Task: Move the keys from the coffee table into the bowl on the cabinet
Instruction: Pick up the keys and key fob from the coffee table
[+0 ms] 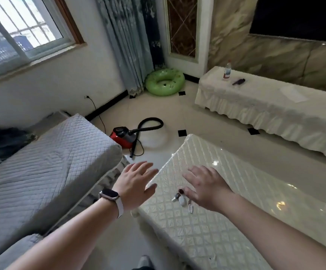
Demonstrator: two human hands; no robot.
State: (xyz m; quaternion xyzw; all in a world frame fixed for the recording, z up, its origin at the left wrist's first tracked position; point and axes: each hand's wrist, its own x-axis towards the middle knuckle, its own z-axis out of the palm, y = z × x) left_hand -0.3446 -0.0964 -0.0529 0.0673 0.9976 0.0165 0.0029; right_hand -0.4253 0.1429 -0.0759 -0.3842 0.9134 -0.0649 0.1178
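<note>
A bunch of keys (181, 198) with a white fob and a dark red tag lies on the coffee table (226, 221), which has a glossy white quilted cover. My right hand (207, 187) hovers just right of and above the keys, fingers spread, thumb close to them, holding nothing. My left hand (136, 182), with a watch on its wrist, is open over the table's left edge. The long cabinet (275, 112) under a white cloth stands at the far right. No bowl shows on it.
A grey quilted sofa (47, 172) fills the left. A red vacuum cleaner (122, 136) with a black hose sits on the floor ahead, a green swim ring (165, 81) in the corner. A bottle (227, 70) and a dark object (239, 81) stand on the cabinet.
</note>
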